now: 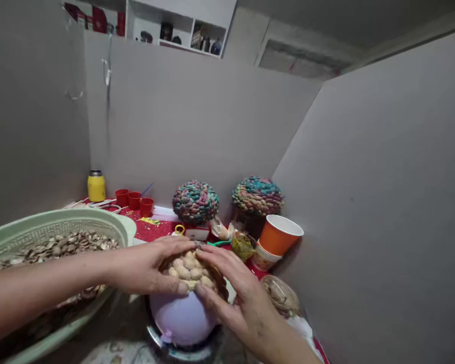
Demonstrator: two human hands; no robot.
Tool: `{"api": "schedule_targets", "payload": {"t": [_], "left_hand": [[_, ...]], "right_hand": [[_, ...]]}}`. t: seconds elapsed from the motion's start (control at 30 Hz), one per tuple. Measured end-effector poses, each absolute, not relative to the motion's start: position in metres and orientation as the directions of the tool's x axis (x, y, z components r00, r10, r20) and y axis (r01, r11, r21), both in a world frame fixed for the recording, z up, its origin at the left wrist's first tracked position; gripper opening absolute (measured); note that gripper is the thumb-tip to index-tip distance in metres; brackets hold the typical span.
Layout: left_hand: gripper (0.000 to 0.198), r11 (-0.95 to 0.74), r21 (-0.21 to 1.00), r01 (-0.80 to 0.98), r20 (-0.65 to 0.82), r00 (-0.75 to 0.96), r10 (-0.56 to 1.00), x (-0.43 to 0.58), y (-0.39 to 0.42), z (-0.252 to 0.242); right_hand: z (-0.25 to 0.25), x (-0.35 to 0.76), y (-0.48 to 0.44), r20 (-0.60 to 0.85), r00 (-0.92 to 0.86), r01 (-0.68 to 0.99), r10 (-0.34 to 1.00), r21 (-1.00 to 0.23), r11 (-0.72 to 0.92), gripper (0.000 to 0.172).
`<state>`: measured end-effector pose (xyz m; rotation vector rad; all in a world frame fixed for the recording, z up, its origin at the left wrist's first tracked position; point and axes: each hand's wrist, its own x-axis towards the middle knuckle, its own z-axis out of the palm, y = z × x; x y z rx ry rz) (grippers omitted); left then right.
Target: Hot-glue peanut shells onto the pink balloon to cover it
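A pale purple balloon (184, 318) sits knot-down in a round dark bowl with a shiny rim (157, 337). Tan peanut shells (189, 265) cover its upper part in a close layer. My left hand (146, 267) curves over the left side of the shells, its thumb along their lower edge. From the right, my right hand (252, 298) cups them in the same way, fingers over the top and thumb at the near edge. The fingertips of both hands nearly meet. Part of the shell layer is hidden under my fingers.
A green colander (70, 215) holding many shells stands at left. Behind are red cups (134, 200), a yellow jar (96, 187) and two coloured, shell-covered domes (195, 202). Orange-and-white paper buckets (275, 237) and a round see-through container (280, 294) stand at right, near the wall.
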<state>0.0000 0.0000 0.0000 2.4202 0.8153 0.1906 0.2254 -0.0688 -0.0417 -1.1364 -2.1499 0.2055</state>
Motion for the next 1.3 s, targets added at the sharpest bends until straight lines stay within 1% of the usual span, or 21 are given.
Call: {"api": "schedule_targets", "payload": {"t": [0.07, 0.17, 0.3, 0.47, 0.63, 0.83, 0.9, 1.03, 1.1, 1.2, 1.3], "left_hand": [[0.088, -0.652, 0.562, 0.51, -0.05, 0.807, 0.588, -0.001, 0.0, 0.002], [0.09, -0.664, 0.55, 0.507, -0.047, 0.812, 0.581, -0.001, 0.001, 0.003], [0.083, -0.685, 0.528, 0.501, -0.025, 0.816, 0.578, -0.002, 0.003, -0.001], [0.08, -0.71, 0.53, 0.463, 0.01, 0.834, 0.551, -0.002, 0.004, -0.006], [0.081, -0.687, 0.53, 0.497, -0.012, 0.815, 0.58, -0.002, 0.003, -0.005], [0.084, -0.699, 0.554, 0.453, 0.037, 0.825, 0.564, -0.002, 0.003, -0.003], [0.081, -0.687, 0.559, 0.463, 0.024, 0.82, 0.572, -0.001, 0.003, -0.002], [0.07, -0.64, 0.578, 0.506, -0.029, 0.797, 0.604, 0.002, 0.0, 0.005], [0.068, -0.622, 0.591, 0.513, -0.034, 0.787, 0.617, 0.003, -0.003, 0.009], [0.067, -0.606, 0.621, 0.497, 0.031, 0.757, 0.653, 0.003, -0.01, 0.016], [0.063, -0.584, 0.658, 0.476, 0.169, 0.662, 0.73, -0.001, -0.027, 0.019]], "right_hand": [[-0.04, 0.225, -0.069, 0.5, -0.378, 0.672, 0.779, -0.431, 0.603, 0.037], [-0.039, 0.225, -0.068, 0.507, -0.375, 0.676, 0.776, -0.424, 0.603, 0.036], [-0.041, 0.223, -0.068, 0.519, -0.374, 0.678, 0.769, -0.413, 0.608, 0.036], [-0.044, 0.221, -0.066, 0.527, -0.372, 0.688, 0.764, -0.396, 0.609, 0.037], [-0.046, 0.222, -0.066, 0.528, -0.378, 0.692, 0.761, -0.384, 0.611, 0.037], [-0.045, 0.221, -0.066, 0.533, -0.381, 0.693, 0.756, -0.376, 0.615, 0.038], [-0.044, 0.221, -0.067, 0.53, -0.378, 0.697, 0.759, -0.377, 0.61, 0.038], [-0.042, 0.222, -0.068, 0.525, -0.384, 0.698, 0.76, -0.374, 0.61, 0.036], [-0.04, 0.224, -0.069, 0.537, -0.374, 0.703, 0.756, -0.368, 0.609, 0.034], [-0.036, 0.226, -0.07, 0.565, -0.359, 0.71, 0.743, -0.351, 0.61, 0.032], [-0.032, 0.227, -0.072, 0.6, -0.353, 0.704, 0.718, -0.335, 0.626, 0.031]]}}
